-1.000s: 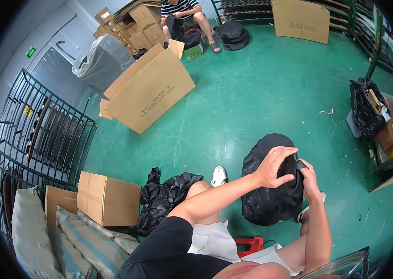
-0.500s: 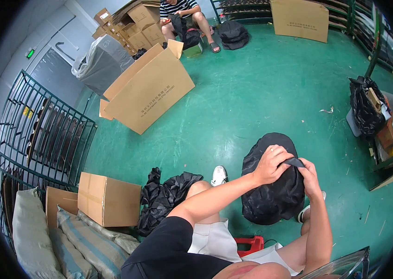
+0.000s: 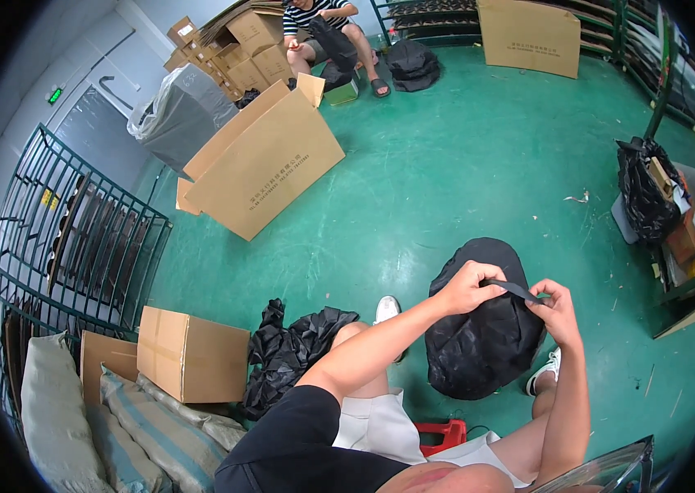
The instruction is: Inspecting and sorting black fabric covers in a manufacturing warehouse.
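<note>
Your hands have drawn apart. Half a second ago they met close together with a short fold between them; now a black strip (image 3: 514,288) runs clear from one to the other, like a narrow band. A second ago your left hand (image 3: 471,287) was spread over the bundle; now its fingers are pinched on one end of that strip. Your right hand (image 3: 559,309) pinches the other end, fingertips closed on it. Neither hand stands wide.

The black bundle (image 3: 479,357) rests on the green floor (image 3: 430,172) in front of you, between your feet. Taking it as the middle of a clock, your left hand is near 12 and your right near 3, with the strip crossing at about 1. Whether the strip is joined to the bundle, you can't tell from here.

For the work in hand, that probably means you have a definite length of edge or band under control at two points, rather than a loose fold.

Around you, a crumpled black heap (image 3: 286,353) lies at 9 o'clock, an open-topped carton (image 3: 273,181) at 10. At 11, a co-worker (image 3: 308,15) has raised a dark cloth (image 3: 333,43) higher than before.
</note>
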